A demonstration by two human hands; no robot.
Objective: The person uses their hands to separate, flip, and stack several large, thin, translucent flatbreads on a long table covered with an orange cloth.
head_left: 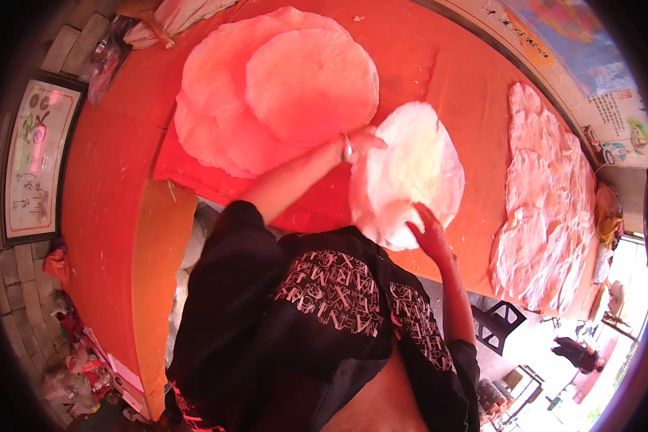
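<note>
A pale, thin round flatbread point(417, 162) lies on the red tabletop in front of me, apparently on top of others, since a second edge shows at its left. My left hand point(367, 142), with a bracelet at the wrist, reaches across to its upper left edge. The fingers there point right and lie on the rim. At the near right edge, my right hand point(430, 234) rests with fingers apart, touching the surface. Just left of it the near part of the bread looks curled or doubled over. To the left, several large round flatbreads point(313, 86) overlap in a pile.
More crinkled flatbreads point(543, 201) cover the table's right end. A framed picture point(39, 158) leans at the left wall, near plastic bags point(72, 392). A dark stool point(497, 327) stands beyond the table's near edge. Farther off at the lower right is another person point(578, 354).
</note>
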